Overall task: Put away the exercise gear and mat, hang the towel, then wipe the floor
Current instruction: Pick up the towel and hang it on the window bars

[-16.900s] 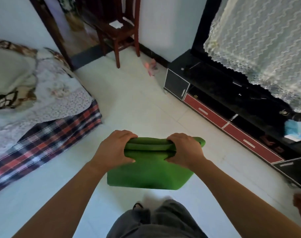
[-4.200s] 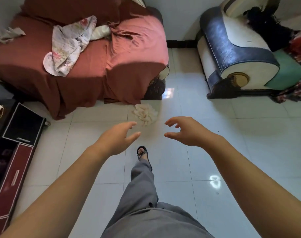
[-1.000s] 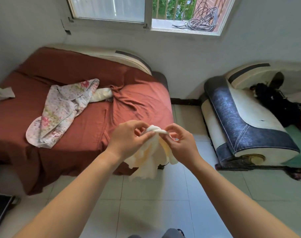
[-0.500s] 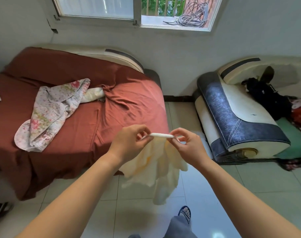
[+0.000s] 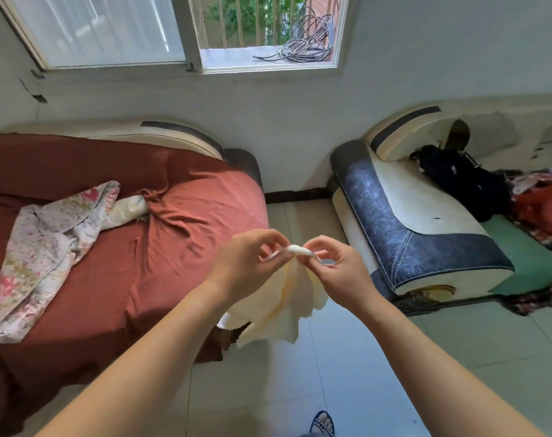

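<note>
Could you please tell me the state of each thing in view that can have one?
towel: held up, hanging bunched below both hands.
left hand: pinching the towel's top edge.
right hand: pinching the same edge.
window: partly open, on the right side.
floral cloth: crumpled on the red cover.
cable: coiled on the sill.
</note>
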